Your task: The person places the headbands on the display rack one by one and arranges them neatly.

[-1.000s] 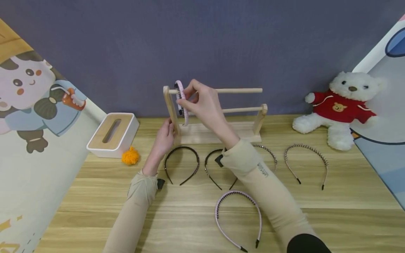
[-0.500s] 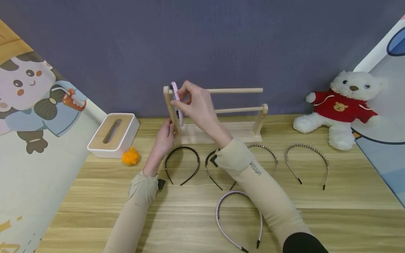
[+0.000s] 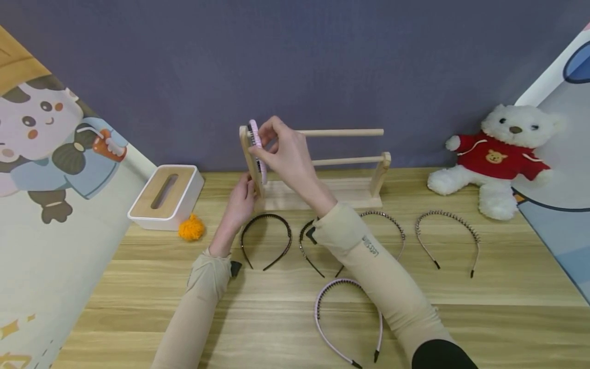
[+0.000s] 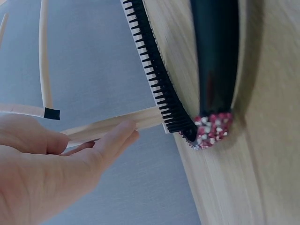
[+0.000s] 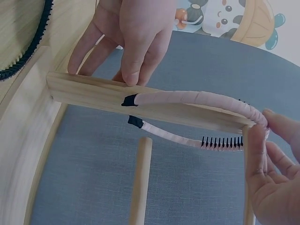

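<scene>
Nearest, a loose pink headband point(image 3: 341, 281) lies in front of the rack point(image 3: 345, 189), its tips pointing away from it. Between that one and the rack runs a row of four headbands point(image 3: 447, 213), the middle two partly behind the right sleeve point(image 3: 355, 236).

Low on the rack's left post point(image 3: 250, 158), the left hand point(image 3: 239, 197) holds the wood between thumb and fingers. Higher, on the rack's inner side, the right hand point(image 3: 290, 156) pinches a second pink headband point(image 5: 187, 97) near the top of its arch.

This band lies just left of the right hand, between it and the left post. Its long axis runs up and down beside the post, arch up and tips down, straddling the rack's top rod point(image 3: 341, 132) at the post end. Whether it touches the post I cannot tell. Behind the rack stands a dark wall point(image 3: 322, 61).
</scene>
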Available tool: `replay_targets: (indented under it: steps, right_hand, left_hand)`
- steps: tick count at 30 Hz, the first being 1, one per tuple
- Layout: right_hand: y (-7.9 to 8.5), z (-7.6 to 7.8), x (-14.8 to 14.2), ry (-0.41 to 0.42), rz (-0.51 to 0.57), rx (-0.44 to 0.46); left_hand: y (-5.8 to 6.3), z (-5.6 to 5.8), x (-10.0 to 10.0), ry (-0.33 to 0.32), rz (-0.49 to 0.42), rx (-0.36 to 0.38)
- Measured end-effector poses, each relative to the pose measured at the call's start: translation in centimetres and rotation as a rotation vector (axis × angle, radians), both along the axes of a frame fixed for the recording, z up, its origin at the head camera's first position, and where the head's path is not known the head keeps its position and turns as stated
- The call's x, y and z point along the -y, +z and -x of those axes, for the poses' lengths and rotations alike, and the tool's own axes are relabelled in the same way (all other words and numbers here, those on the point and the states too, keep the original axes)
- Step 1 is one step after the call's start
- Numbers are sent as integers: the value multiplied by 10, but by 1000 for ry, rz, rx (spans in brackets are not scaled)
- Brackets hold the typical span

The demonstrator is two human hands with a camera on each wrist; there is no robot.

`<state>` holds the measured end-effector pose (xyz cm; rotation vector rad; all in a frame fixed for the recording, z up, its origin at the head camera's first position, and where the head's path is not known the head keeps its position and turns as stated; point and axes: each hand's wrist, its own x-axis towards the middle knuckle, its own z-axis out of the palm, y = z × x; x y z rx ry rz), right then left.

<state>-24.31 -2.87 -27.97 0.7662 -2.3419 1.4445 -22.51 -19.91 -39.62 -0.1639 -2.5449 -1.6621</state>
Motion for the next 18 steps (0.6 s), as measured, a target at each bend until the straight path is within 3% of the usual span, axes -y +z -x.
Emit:
replay_targets:
  steps: [18]
  right_hand:
    - [-2, -8, -7, 9, 30, -78]
  left_hand:
    - [0, -3, -1, 41, 56, -17]
